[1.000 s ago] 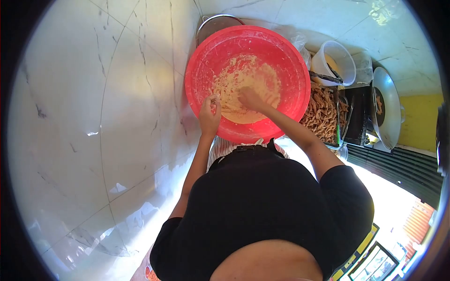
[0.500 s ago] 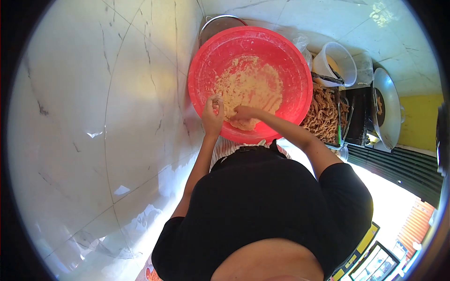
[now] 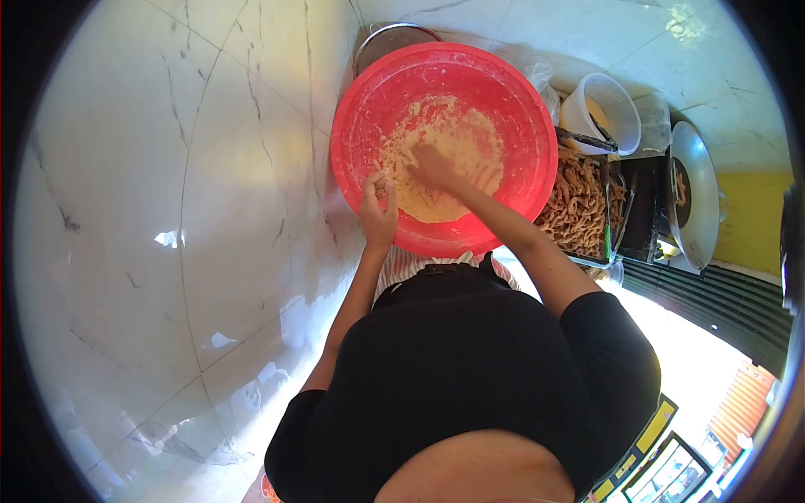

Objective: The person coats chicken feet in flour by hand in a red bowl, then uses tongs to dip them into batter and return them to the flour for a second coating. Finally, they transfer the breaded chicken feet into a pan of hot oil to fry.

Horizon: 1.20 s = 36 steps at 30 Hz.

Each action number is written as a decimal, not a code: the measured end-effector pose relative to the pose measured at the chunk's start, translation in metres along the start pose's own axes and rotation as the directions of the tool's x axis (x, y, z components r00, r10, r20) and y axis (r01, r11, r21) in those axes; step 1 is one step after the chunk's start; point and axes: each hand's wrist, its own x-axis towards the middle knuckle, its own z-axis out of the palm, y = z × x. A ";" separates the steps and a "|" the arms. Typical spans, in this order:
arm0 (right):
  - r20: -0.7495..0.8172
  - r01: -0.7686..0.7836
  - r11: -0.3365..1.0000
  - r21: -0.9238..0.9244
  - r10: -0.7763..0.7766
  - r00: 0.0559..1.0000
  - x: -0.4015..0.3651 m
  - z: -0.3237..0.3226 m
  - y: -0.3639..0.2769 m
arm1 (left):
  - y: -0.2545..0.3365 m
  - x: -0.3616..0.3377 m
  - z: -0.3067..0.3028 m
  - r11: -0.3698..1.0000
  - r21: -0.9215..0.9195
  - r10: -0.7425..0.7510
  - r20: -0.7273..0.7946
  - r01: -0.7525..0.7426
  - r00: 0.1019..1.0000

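A wide red basin (image 3: 352, 126) holds a bed of pale yellow, crumbly flour mix (image 3: 470, 142). Over the mix is my right hand (image 3: 433, 169), smeared by motion, so its fingers are hard to read. At the basin's near left side, my left hand (image 3: 378, 210) is raised with the fingers curled toward the thumb. Whitish flour coats its fingertips, and whatever may be between them cannot be made out.
Right of the basin stands a tray of brown fried strips (image 3: 579, 201). Behind it are a white plastic tub (image 3: 616, 109) and a clear bag (image 3: 541, 80). A large metal wok (image 3: 700, 184) is farther right. A marbled tile wall (image 3: 251, 168) rises close on the left.
My right hand has moved away from my body, from the near edge of the flour mix to its middle. My left hand has stayed almost in place, fingers still curled.
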 end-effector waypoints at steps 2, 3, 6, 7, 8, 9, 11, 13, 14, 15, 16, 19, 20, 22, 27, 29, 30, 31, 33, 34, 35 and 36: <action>0.185 0.136 0.986 0.098 -0.153 0.971 -0.004 0.017 -0.002 | 0.000 0.000 0.000 1.000 -0.001 0.000 0.000 0.000 1.000; 0.347 0.248 0.944 0.218 -0.312 0.884 -0.008 0.021 -0.003 | 0.001 0.000 -0.001 0.999 -0.036 -0.019 0.015 0.020 1.000; 0.331 0.335 0.939 0.079 -0.342 0.880 -0.047 -0.004 -0.030 | 0.007 0.000 -0.001 0.997 -0.066 -0.047 0.025 0.049 0.999; 0.330 0.334 0.939 0.079 -0.341 0.880 -0.052 -0.012 -0.033 | 0.008 0.000 -0.002 0.997 -0.062 -0.054 0.017 0.055 0.998; 0.442 0.257 0.961 0.101 -0.275 0.854 -0.056 -0.021 -0.033 | 0.002 0.001 0.000 0.997 -0.061 -0.053 0.019 0.054 0.998; 0.550 0.177 0.978 0.113 -0.210 0.808 -0.061 -0.026 -0.031 | -0.003 0.002 0.002 0.997 -0.075 -0.011 -0.015 0.010 1.000; 0.650 0.125 0.989 0.084 -0.149 0.745 -0.068 -0.032 -0.029 | -0.014 0.001 0.005 0.995 -0.089 0.032 -0.050 -0.036 0.998; 0.736 0.076 0.996 0.046 -0.085 0.672 -0.065 -0.051 -0.034 | -0.009 0.001 0.003 0.996 -0.081 -0.030 -0.005 0.029 1.000; 0.841 -0.087 0.993 0.078 -0.019 0.541 -0.059 -0.068 -0.039 | -0.008 0.003 0.002 0.996 -0.083 -0.025 -0.003 0.025 1.000; 0.923 -0.252 0.964 0.083 0.021 0.384 -0.054 -0.085 -0.044 | -0.006 0.003 0.002 0.991 -0.130 -0.032 0.003 0.032 0.999; 0.923 -0.255 0.963 0.082 0.023 0.385 -0.051 -0.097 -0.044 | -0.005 0.003 0.002 0.983 -0.178 -0.041 0.011 0.042 0.999; 0.869 -0.448 0.851 0.272 -0.018 0.494 -0.046 -0.110 -0.021 | -0.005 0.014 -0.007 0.948 -0.316 -0.024 0.057 0.041 0.998; 0.796 -0.357 0.848 0.392 -0.118 0.594 -0.045 -0.100 -0.002 | -0.005 0.020 -0.011 0.947 -0.320 -0.024 0.064 0.043 0.998; 0.701 -0.256 0.829 0.498 -0.210 0.681 -0.038 -0.077 0.038 | -0.005 0.035 -0.020 0.971 -0.238 0.049 0.073 -0.030 0.996; 0.509 -0.368 0.915 -0.166 0.399 0.763 -0.039 -0.032 0.047 | -0.017 0.054 -0.024 0.984 -0.176 0.047 0.079 -0.032 0.996; 0.523 -0.428 0.889 -0.164 0.446 0.726 -0.053 -0.018 0.023 | -0.019 0.054 -0.021 0.991 -0.132 0.049 0.084 -0.038 0.995; 0.539 -0.481 0.862 -0.160 0.484 0.689 -0.059 -0.011 0.010 | -0.020 0.052 -0.020 0.989 -0.140 0.057 0.080 -0.045 0.995; 0.550 -0.518 0.851 -0.088 0.475 0.687 -0.058 -0.019 -0.011 | -0.020 0.051 -0.018 0.988 -0.148 0.066 0.075 -0.054 0.995; 0.563 -0.554 0.832 -0.018 0.467 0.682 -0.059 -0.020 -0.041 | -0.020 0.050 -0.019 0.989 -0.145 0.047 0.079 -0.035 0.996; 0.531 -0.435 0.896 -0.088 0.412 0.741 -0.059 -0.012 -0.049 | -0.019 0.049 -0.020 0.990 -0.137 0.028 0.083 -0.017 0.996; 0.503 -0.307 0.938 -0.160 0.345 0.793 -0.060 -0.007 -0.054 | -0.019 0.049 -0.021 0.991 -0.136 0.026 0.084 -0.014 0.996; 0.504 -0.308 0.938 -0.159 0.345 0.792 -0.057 -0.011 -0.057 | -0.019 0.050 -0.021 0.990 -0.139 0.037 0.077 -0.026 0.996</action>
